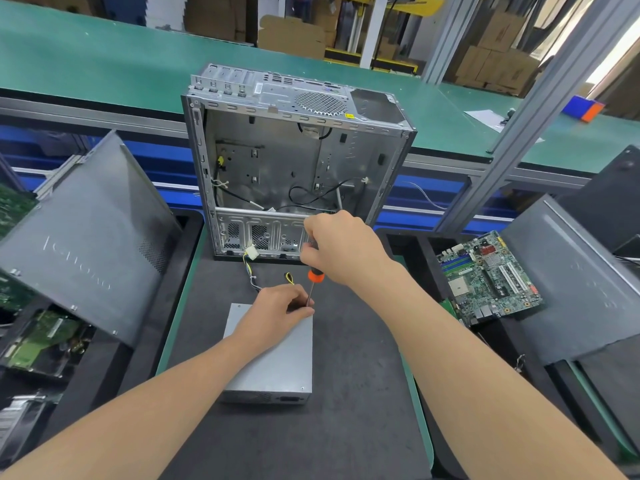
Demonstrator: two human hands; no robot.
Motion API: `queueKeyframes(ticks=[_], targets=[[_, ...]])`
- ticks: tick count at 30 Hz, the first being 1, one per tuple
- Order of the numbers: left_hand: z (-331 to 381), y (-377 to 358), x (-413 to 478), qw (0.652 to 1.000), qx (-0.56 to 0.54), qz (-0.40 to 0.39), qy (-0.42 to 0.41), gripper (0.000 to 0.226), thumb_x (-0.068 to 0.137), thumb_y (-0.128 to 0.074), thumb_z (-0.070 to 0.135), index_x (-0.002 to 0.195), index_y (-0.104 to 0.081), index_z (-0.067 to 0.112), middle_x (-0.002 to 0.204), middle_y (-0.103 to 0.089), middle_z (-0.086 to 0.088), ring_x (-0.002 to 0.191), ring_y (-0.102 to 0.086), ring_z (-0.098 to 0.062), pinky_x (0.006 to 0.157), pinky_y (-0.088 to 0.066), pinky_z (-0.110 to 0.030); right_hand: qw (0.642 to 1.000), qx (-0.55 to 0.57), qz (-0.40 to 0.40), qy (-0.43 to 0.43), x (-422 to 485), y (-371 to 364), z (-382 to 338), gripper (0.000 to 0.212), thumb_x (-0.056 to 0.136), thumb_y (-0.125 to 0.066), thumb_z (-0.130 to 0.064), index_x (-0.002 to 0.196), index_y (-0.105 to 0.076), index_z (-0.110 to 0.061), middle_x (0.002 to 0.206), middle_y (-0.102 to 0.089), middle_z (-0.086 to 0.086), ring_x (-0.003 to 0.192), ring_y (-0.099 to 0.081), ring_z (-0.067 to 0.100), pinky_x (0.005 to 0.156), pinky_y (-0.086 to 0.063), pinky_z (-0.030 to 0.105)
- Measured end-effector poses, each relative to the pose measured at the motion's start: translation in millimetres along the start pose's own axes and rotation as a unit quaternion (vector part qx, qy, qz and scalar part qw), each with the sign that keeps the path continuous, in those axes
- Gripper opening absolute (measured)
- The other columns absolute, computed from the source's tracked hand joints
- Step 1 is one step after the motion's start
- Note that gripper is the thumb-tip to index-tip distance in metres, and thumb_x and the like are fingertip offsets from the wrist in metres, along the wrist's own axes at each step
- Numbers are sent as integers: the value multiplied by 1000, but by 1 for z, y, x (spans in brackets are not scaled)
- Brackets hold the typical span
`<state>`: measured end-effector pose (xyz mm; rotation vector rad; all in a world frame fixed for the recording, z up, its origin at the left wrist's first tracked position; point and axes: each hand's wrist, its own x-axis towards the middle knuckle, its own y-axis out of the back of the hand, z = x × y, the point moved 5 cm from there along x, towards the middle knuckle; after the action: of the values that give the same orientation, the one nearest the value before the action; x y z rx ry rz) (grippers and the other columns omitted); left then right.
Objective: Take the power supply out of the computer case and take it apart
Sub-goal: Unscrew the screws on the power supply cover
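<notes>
The right hand is curled round the black handle of a screwdriver with an orange collar and holds it nearly upright. Below it, the left hand pinches the thin shaft between thumb and fingertips, resting on the far right corner of the power supply. This plain grey metal box lies flat on the dark mat, outside the computer case. No writing on the box's top face can be read. Its yellow and black cables trail from its far end to a white plug. Just beyond the power supply stands the case, open and mostly bare; a small yellow sticker on its top edge is too small to read. Left of the power supply leans a grey side panel with raised "lenovo" lettering. To its right lies a green motherboard.
</notes>
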<state>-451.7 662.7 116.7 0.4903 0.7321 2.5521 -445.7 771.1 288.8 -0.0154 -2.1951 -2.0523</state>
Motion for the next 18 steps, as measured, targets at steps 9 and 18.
queueKeyframes(ticks=[9,18], targets=[[-2,-1,1,1000,-1,1,1,7,88,-81,13,88,-74,13,86,-72,14,81,-66,-5,78,-52,-18,1000,10,-2,17,0,0,1,15,89,-61,-24,86,-56,-10,78,-63,9,72,-61,35,54,-39,30],[-4,-2,1,1000,3,1,-4,7,88,-81,14,88,-74,13,88,-73,12,82,-67,-6,80,-54,-24,999,19,-8,27,1,-1,1,17,90,-61,-26,84,-53,-13,79,-63,8,74,-61,35,58,-43,32]])
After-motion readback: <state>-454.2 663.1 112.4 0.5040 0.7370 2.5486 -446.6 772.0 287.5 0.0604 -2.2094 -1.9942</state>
